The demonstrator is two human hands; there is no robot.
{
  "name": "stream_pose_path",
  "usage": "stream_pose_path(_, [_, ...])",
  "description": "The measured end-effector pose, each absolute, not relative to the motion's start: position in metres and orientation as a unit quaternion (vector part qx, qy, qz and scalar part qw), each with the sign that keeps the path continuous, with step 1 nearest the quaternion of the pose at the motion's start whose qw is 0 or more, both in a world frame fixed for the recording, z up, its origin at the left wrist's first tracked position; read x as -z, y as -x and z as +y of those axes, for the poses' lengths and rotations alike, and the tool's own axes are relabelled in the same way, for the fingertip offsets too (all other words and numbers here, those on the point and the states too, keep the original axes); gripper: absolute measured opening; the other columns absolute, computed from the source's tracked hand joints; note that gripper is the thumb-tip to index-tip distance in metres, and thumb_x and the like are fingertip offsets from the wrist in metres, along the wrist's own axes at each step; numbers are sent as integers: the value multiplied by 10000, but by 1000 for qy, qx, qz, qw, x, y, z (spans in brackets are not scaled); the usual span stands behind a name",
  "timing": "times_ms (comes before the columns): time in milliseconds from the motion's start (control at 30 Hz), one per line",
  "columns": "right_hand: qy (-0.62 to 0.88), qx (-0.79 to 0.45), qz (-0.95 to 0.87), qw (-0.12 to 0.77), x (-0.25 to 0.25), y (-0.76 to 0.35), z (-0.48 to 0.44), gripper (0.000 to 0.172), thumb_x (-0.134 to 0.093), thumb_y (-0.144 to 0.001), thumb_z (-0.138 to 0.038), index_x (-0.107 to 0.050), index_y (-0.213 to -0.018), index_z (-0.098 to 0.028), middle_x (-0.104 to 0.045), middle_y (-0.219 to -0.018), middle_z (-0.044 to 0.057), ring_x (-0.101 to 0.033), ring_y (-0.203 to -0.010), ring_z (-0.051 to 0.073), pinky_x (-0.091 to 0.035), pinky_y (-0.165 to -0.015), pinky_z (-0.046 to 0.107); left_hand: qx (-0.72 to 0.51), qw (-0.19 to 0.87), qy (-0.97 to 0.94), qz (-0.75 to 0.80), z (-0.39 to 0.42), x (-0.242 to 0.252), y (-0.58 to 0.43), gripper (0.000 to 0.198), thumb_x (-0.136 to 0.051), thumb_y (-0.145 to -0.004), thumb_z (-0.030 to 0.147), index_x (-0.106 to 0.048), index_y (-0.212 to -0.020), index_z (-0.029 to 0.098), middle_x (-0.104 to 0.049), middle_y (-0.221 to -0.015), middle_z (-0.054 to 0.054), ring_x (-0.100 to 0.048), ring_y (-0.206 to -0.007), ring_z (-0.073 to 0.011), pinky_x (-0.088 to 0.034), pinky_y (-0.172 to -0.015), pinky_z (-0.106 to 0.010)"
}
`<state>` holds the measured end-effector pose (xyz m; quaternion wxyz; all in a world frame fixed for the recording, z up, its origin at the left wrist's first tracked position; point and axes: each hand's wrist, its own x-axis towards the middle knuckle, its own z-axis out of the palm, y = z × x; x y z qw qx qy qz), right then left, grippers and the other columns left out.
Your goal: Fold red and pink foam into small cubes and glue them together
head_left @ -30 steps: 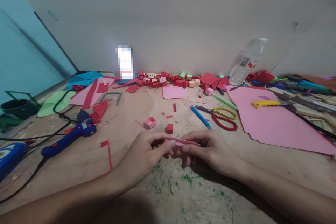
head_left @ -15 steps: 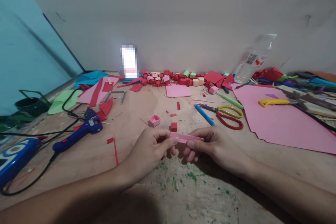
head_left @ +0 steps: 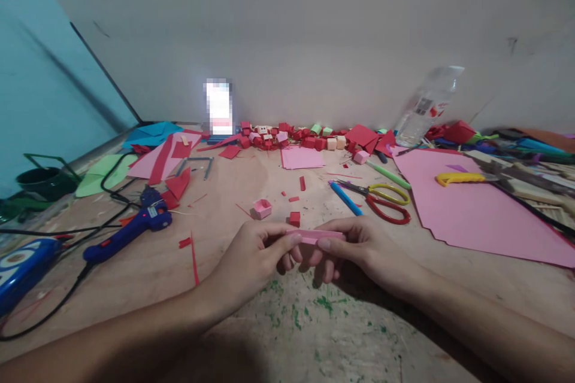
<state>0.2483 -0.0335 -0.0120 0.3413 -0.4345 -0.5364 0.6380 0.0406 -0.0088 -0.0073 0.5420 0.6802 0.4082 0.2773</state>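
Note:
Between my two hands is a folded strip of pink paper (head_left: 309, 237), held a little above the table. My left hand (head_left: 263, 248) pinches its left end between thumb and fingers. At the other end, my right hand (head_left: 357, 248) grips it with the thumb on the near face. Just beyond the strip sits a small red paper cube (head_left: 294, 219). Left of that cube lies an open pink paper box (head_left: 263, 209). A blue pen (head_left: 345, 197) and scissors with yellow and red handles (head_left: 386, 202) rest past my right hand.
A blue glue gun (head_left: 128, 233) with a black cord lies at left. Small paper cubes (head_left: 309, 142) line the wall beside a lit phone (head_left: 220, 108). At right are a large pink sheet (head_left: 476, 215), a yellow-handled cutter (head_left: 462, 179) and a leaning plastic bottle (head_left: 424, 111).
Both hands still hold the pink strip, which now looks more level. The fingers of my right hand have shifted slightly underneath. The whole view has moved a little.

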Motion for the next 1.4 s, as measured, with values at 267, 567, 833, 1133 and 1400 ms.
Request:
stream_pose_path(267, [432,-644,-517,363,14,-248,-33,414,-792,-849,-541,-799,-907,-132,-780,-735,86,-710,-577,160,-516,-561,254,-277,644,-600,385,-4,15,-37,280,-689,-881,413,-692,-959,145,-722,-684,-32,-668,-548,-165,-499,-534,-259])
stream_pose_path(567, [420,-657,-503,373,16,-248,-34,340,-770,-904,-445,-822,-1051,-143,-798,-759,91,-713,-594,138,-513,-576,224,-310,586,-628,408,-6,13,-39,230,-643,-916,300,-787,-919,122,-725,-700,-34,-635,-590,-121,-477,-552,-218])
stream_pose_path(833, [406,-690,-445,401,18,-247,-36,296,-775,-906,-300,-818,-1168,-169,-827,-820,124,-732,-551,124,-505,-525,177,-329,679,-521,398,-7,20,-41,215,-738,-851,316,-781,-812,109,-734,-645,-39,-638,-471,-114,-492,-417,-183])
stream_pose_path(1133, [403,-675,-460,413,22,-247,-35,224,-790,-892,-309,-852,-1069,-186,-819,-809,103,-731,-554,128,-521,-530,188,-325,695,-514,383,-6,19,-40,304,-760,-855,393,-754,-748,108,-730,-615,-43,-632,-455,-99,-489,-419,-158])
stream_pose_path(1400, [429,-636,-511,388,18,-246,-37,366,-781,-880,-516,-854,-1019,-185,-785,-775,71,-699,-563,129,-521,-556,223,-333,677,-537,376,-8,19,-40,213,-745,-848,314,-767,-863,102,-754,-681,-42,-652,-532,-107,-534,-529,-195])
